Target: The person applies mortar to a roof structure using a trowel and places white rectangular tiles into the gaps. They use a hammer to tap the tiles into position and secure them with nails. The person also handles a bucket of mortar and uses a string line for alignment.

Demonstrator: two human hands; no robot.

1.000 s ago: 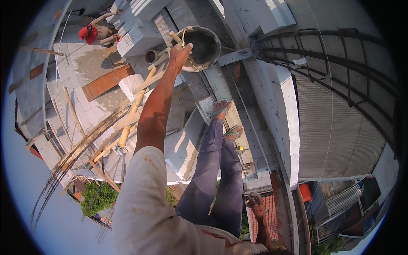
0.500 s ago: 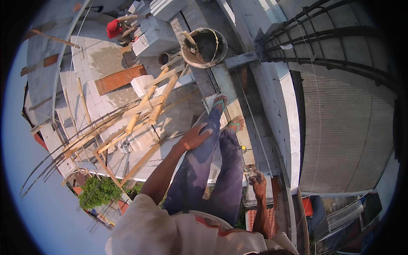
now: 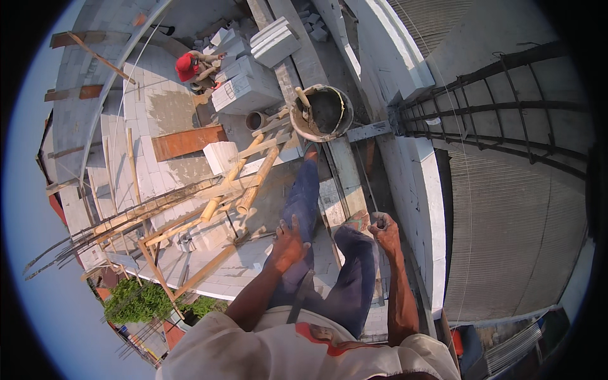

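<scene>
My left hand (image 3: 290, 246) is over my left thigh, fingers spread and nothing visible in them. My right hand (image 3: 385, 234) is raised beside my right knee with its fingers curled in; whether anything is inside them I cannot make out. Ahead of my feet stands a bucket (image 3: 306, 131) holding grey mortar. A tool with a wooden handle (image 3: 303, 97) leans in it. My left foot is close to the bucket, while my right foot (image 3: 358, 220), in a green-strapped sandal, stays farther back on the narrow walkway (image 3: 347, 171).
Bamboo poles (image 3: 258, 180) and timber lie at the left. A red-capped person (image 3: 188, 67) crouches by stacked white blocks (image 3: 246, 88). A white block wall (image 3: 425, 190) and a rebar cage (image 3: 500, 107) run along the right, above a corrugated roof (image 3: 506, 234).
My left foot has stepped forward toward the bucket. The left hand has come off the knee with its fingers spreading, and my right hand has risen forward to beside the right knee.
</scene>
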